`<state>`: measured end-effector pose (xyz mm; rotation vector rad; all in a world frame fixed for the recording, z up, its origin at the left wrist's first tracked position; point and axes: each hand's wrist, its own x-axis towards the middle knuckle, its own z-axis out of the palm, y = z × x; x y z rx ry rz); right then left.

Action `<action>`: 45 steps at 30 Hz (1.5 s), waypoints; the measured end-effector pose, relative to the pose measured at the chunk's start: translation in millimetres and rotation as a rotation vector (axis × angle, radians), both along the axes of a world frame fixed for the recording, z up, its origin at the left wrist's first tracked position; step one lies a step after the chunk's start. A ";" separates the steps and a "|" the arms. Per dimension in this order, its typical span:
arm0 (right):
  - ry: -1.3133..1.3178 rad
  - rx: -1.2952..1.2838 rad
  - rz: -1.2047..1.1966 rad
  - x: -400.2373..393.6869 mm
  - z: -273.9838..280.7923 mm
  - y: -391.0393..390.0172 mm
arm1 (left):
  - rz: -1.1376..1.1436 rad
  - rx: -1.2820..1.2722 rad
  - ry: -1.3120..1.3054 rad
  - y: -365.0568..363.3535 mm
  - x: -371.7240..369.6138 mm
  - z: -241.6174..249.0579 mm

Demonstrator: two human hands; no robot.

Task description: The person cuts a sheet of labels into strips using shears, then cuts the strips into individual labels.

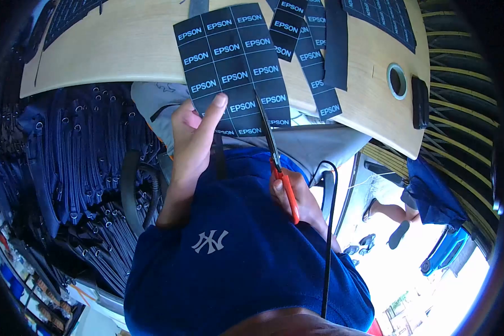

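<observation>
My left hand pinches the lower left of a black sheet of labels, thumb on top and fingers underneath. White "EPSON" print repeats over the sheet in a grid of thin lines. In my right hand is a pair of scissors with orange-red handles. Their blades point up and away from me, and they lie along the line between the middle and right columns at the lower part of the sheet. The sheet is held at the front edge of the table, partly over my lap.
Cut EPSON strips and a plain dark strip lie on the wooden table. A ringed hole is near its right side. Dark straps with metal rings hang at left. A black cable runs past my right arm. A person's legs show at right.
</observation>
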<state>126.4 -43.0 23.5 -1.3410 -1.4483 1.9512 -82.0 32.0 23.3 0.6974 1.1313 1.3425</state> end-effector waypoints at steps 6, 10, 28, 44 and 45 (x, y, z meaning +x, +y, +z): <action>0.034 0.078 -0.035 -2.8 2.8 1.8 | 0.046 0.015 0.120 0.4 10.0 -1.6; 0.057 0.148 -0.006 -1.3 -0.7 1.5 | 0.045 0.018 0.194 0.0 15.1 5.0; 0.072 0.141 -0.016 -1.6 0.7 6.6 | -0.118 -0.004 0.254 -4.9 9.8 13.0; -0.012 0.065 -0.064 -3.5 2.1 5.3 | -0.100 -0.060 0.093 -1.4 4.3 10.7; -0.011 0.066 -0.063 -2.4 1.9 5.3 | -0.077 -0.029 0.060 1.6 5.1 12.2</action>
